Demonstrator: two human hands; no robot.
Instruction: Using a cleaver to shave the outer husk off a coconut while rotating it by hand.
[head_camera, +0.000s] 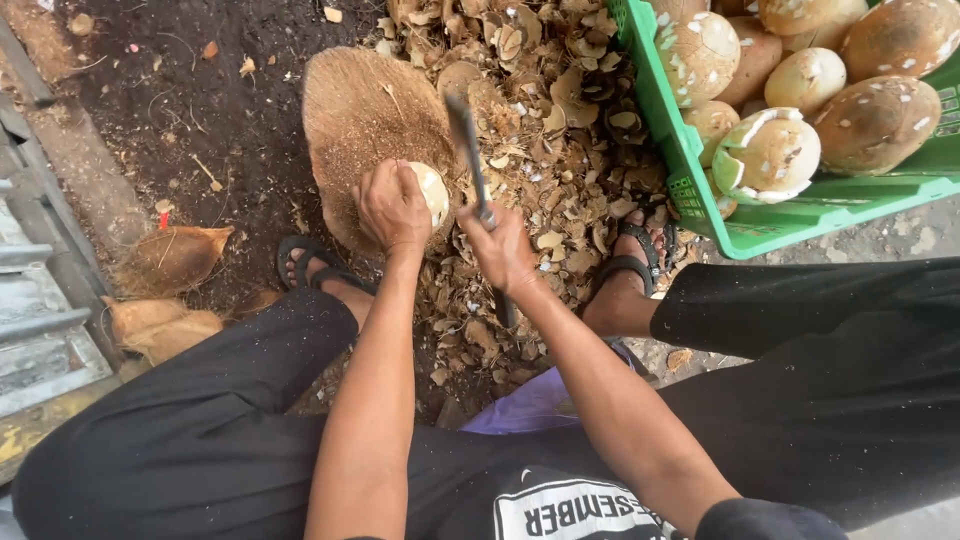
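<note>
fingers of the left hand (393, 208) curl over the top of a pale, peeled coconut (432, 192), pressing it down on a round, fibrous chopping block (355, 115). the right hand (500, 248) is closed around the handle of a long knife (470, 150). its blade runs up and away from the person, slightly left of straight, with the tip over the far edge of the block and the long axis passing just right of the coconut. whether the blade touches the coconut is hard to tell, as the blade is blurred. shell chips (560, 130) lie heaped on the ground around the block. a green crate (690, 170) of peeled coconuts sits to the right, well apart from the hands.
</note>
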